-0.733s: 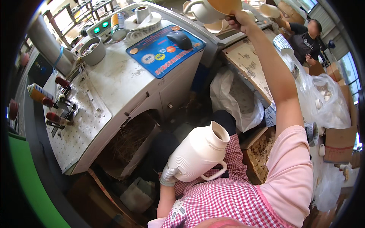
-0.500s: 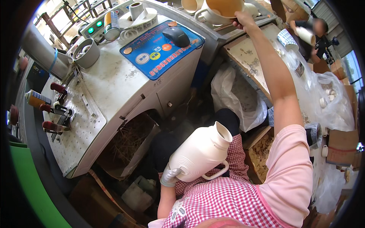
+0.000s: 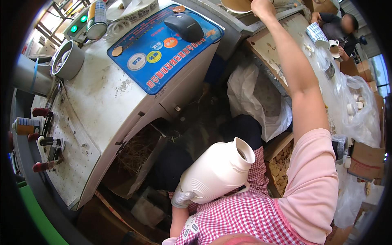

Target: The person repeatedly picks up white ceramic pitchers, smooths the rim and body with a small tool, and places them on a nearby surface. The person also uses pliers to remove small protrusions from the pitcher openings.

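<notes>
A cream plastic jug body (image 3: 214,169) with a wide open mouth and a ribbed lower end lies tilted across my lap, mouth up to the right. Its side handle (image 3: 246,187) shows only in part beneath it. My left hand (image 3: 183,197), in a pale grey glove, is closed around the jug's lower end. My right arm stretches far forward. At the upper edge my bare right hand (image 3: 263,9) grips the rim of another cream container (image 3: 237,5), most of which is cut off by the picture's edge.
On the left, a white workbench (image 3: 104,104) carries a blue mat (image 3: 141,61), a black mouse (image 3: 184,27), a spray can (image 3: 96,20) and red-handled clamps (image 3: 44,165). Plastic bags (image 3: 361,116) and cartons lie right. A box of cream pieces (image 3: 281,173) stands beside my leg. A person (image 3: 339,34) works at far right.
My view has shifted, so the bench looks nearer and the far container slips mostly out at the top. The jug on my lap has turned slightly, hiding more of its handle.
</notes>
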A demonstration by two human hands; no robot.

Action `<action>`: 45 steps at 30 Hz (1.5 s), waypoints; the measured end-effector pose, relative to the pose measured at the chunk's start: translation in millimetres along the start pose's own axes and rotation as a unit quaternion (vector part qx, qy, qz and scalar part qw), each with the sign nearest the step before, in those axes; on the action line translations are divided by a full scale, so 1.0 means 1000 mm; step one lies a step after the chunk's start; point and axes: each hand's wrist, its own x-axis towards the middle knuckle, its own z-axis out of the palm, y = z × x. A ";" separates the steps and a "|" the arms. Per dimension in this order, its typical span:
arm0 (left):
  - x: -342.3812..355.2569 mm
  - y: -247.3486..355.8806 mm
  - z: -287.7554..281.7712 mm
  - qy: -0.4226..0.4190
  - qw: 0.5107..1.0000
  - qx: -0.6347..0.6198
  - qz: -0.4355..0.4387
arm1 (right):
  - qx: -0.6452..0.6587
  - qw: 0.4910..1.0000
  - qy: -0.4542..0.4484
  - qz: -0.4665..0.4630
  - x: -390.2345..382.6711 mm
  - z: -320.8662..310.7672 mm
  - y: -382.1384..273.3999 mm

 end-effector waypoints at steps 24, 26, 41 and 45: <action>-0.004 -0.007 -0.011 0.037 0.987 0.132 0.086 | 0.375 0.790 -0.459 -0.154 -0.244 -0.171 0.137; -0.014 -0.012 0.001 0.052 0.984 0.132 0.108 | 0.307 0.745 -0.560 -0.191 -0.313 -0.199 0.219; -0.052 -0.071 0.071 0.120 0.966 0.007 0.230 | -0.077 0.929 -0.339 0.126 -0.616 -0.085 0.490; -0.048 -0.075 0.076 0.070 0.972 0.005 0.225 | 0.027 0.920 -0.336 0.199 -0.623 -0.088 0.493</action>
